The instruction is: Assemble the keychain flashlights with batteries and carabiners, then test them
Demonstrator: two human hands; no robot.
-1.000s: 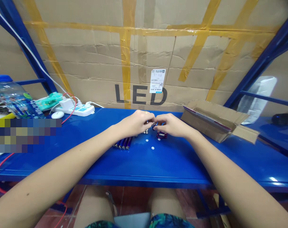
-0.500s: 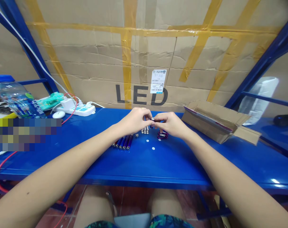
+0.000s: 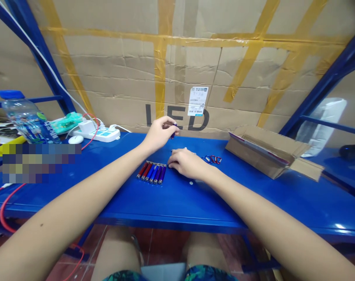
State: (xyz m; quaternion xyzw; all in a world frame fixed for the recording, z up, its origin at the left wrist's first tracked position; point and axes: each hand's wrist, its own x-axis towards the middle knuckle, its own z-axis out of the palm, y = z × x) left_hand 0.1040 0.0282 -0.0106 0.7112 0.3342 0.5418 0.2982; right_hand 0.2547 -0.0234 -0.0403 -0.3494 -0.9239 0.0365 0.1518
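Observation:
My left hand [image 3: 162, 132] is raised above the table, fingers pinched round a small dark purple piece [image 3: 173, 135], whose kind is unclear. Lower and to its right, my right hand [image 3: 185, 162] reaches down to the tabletop with curled fingers; whatever lies at their tips is hidden. Just left of these fingertips is a row of slim metallic tubes [image 3: 151, 173] in red, blue and purple with silver ends. A small pale disc [image 3: 191, 183] lies in front of the right hand. Beyond the right wrist are blue and red carabiners [image 3: 214, 159].
An open cardboard box [image 3: 256, 156] stands at the right of the blue table [image 3: 177, 207]. On the left are a white power strip [image 3: 104, 134] with cables and a water bottle [image 3: 31, 123]. A large taped carton [image 3: 121, 78] closes off the back.
My hands have parted. The left has risen to the left with the purple piece; the right has come left and down to the tabletop, covering where small silver parts showed.

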